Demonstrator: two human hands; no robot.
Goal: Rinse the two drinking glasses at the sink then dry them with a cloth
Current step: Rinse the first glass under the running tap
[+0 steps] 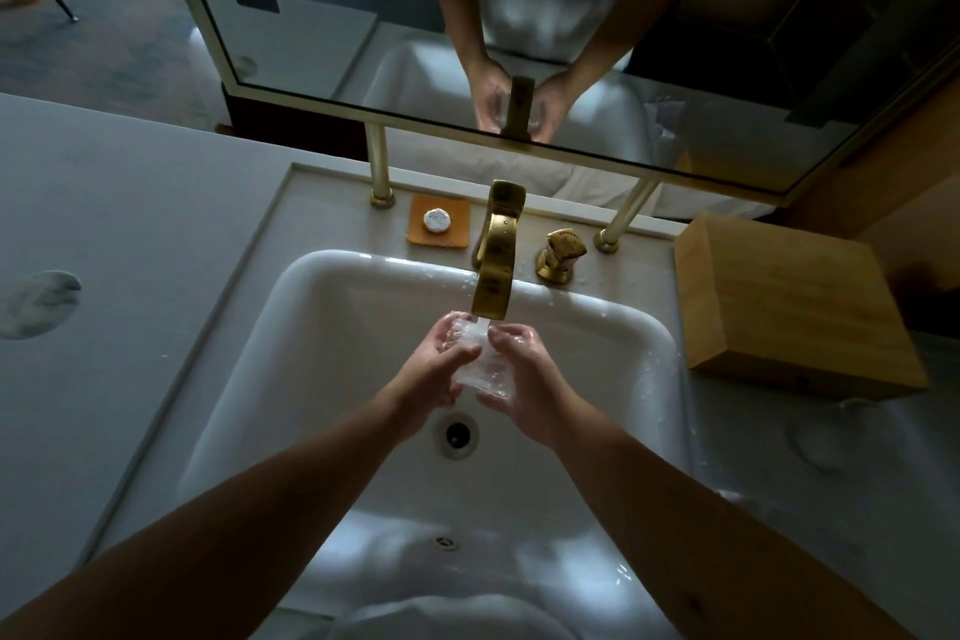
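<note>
Glass: clear drinking glass (480,361) under the running water, over the white basin (597,327); outline blurred by splash.
Left hand (441,364): fingers curled round the glass.
Right hand (524,379): grips its right side.
Second glass: cannot make out.
Far: brass tap (496,270) directly above.
Right: wooden box (795,307) on the counter, near the basin's edge.

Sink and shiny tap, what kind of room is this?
Most likely a bathroom: a white sink with a gold tap running, a big mirror right behind it, and a small soap on an orange dish.
</note>
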